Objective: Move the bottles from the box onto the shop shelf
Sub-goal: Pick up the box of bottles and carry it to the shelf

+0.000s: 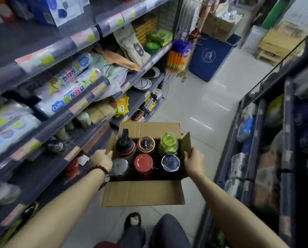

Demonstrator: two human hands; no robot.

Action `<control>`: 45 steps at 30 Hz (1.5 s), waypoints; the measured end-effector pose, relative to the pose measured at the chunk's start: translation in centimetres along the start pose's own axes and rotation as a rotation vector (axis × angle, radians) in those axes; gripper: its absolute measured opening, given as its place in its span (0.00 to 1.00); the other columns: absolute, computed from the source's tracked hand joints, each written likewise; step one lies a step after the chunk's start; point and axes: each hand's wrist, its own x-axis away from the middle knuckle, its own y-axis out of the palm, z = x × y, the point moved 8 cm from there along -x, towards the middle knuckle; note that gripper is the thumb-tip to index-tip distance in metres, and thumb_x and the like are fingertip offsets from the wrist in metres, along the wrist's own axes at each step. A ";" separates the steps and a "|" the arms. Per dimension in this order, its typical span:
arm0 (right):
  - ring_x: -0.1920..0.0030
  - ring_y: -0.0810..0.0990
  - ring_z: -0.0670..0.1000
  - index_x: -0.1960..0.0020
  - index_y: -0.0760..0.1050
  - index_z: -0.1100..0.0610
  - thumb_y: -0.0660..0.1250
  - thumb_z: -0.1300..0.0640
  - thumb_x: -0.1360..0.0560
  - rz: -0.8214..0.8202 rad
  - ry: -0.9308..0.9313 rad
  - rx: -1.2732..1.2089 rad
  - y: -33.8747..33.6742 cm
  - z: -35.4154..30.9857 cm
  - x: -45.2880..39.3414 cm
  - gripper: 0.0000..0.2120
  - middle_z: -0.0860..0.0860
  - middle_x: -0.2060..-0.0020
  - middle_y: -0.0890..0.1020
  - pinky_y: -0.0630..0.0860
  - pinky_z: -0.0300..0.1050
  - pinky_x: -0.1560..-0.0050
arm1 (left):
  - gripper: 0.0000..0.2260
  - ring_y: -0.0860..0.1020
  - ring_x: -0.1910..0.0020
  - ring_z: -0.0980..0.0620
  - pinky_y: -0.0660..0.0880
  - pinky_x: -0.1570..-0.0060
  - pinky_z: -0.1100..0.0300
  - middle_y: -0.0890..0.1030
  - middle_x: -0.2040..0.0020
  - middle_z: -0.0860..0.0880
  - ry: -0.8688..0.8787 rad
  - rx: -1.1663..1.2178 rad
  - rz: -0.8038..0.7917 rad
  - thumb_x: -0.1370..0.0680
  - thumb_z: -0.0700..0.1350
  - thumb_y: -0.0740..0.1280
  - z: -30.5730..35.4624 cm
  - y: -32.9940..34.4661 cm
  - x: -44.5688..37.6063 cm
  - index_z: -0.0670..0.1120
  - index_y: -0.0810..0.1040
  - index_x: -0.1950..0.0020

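Bottles [143, 162] upright in open box [142, 193], between left grip [101, 159] and right grip [194, 161], both clasping its side flaps.

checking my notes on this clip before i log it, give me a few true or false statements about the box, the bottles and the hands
1. The cardboard box holds six bottles in two rows of three. True.
2. The left hand is lifting the red-lidded bottle out. False: it grips the box's left flap, and that bottle stands in the box untouched.
3. The right hand holds the box's right side flap. True.
4. The green-lidded bottle is in the near row beside the left hand. False: it stands in the far right corner.
5. The box flaps are folded shut. False: they are open, lids showing.
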 end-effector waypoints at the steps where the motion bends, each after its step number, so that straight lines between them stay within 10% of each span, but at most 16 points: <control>1: 0.61 0.73 0.56 0.54 0.71 0.57 0.61 0.56 0.22 -0.011 -0.027 0.015 0.2 -1.1 -1.4 0.05 0.56 0.58 0.80 0.68 0.45 0.61 | 0.18 0.77 0.61 0.40 0.66 0.64 0.57 0.82 0.59 0.37 -0.022 0.007 0.017 0.21 0.47 0.63 0.1 0.0 -0.5 0.43 0.72 0.70; 18: 0.49 0.79 0.65 0.44 0.71 0.62 0.59 0.56 0.21 -0.484 -0.773 0.419 10.9 -19.5 -9.6 0.11 0.65 0.52 0.81 0.65 0.48 0.61 | 0.13 0.79 0.49 0.39 0.67 0.60 0.58 0.82 0.52 0.37 -0.751 0.398 0.374 0.20 0.48 0.61 -8.4 0.7 6.6 0.40 0.80 0.56; 28: 0.50 0.80 0.65 0.42 0.71 0.64 0.61 0.57 0.22 -0.712 -1.105 0.477 19.0 -22.4 6.0 0.12 0.65 0.51 0.81 0.71 0.49 0.59 | 0.18 0.80 0.56 0.35 0.74 0.57 0.51 0.81 0.58 0.33 -0.997 0.591 0.651 0.21 0.45 0.63 -19.8 1.0 21.1 0.46 0.68 0.71; 37: 0.46 0.79 0.64 0.35 0.69 0.63 0.61 0.56 0.21 -0.918 -1.444 0.534 24.7 -20.2 24.5 0.18 0.64 0.46 0.80 0.74 0.53 0.53 | 0.14 0.78 0.49 0.36 0.73 0.51 0.51 0.81 0.49 0.34 -1.273 0.712 0.798 0.20 0.45 0.61 -28.1 4.1 36.0 0.35 0.80 0.47; 45: 0.46 0.78 0.61 0.36 0.70 0.62 0.59 0.52 0.21 -1.149 -1.632 0.699 28.9 -17.5 40.0 0.18 0.61 0.50 0.78 0.73 0.53 0.47 | 0.14 0.79 0.48 0.36 0.73 0.53 0.52 0.82 0.49 0.35 -1.549 0.831 0.889 0.20 0.46 0.60 -32.6 7.2 46.6 0.38 0.80 0.46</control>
